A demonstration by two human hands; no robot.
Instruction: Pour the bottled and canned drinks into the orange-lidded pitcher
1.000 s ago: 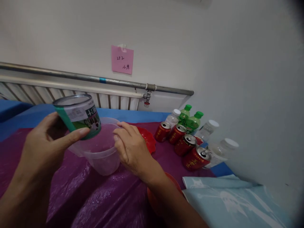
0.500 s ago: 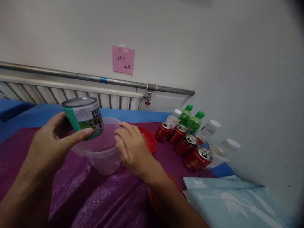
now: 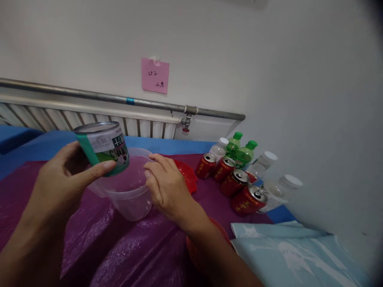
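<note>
Head camera: left hand (image 3: 56, 179) grips a green-and-white tin (image 3: 104, 147), blocking part of the left rim of the clear tub (image 3: 131, 205); right hand (image 3: 169, 183), fingers together, holds the tub's right rim, partly hiding a red dish (image 3: 187, 176). Right of the tub stand red cans (image 3: 235, 183), bottles (image 3: 245, 154) behind.

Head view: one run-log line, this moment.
left hand: holds tin can | right hand: at clear tub rim | nearby: four red cans, bottles

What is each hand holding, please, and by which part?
Left hand: labelled tin can, by its lower side. Right hand: translucent plastic container, by its rim.
</note>
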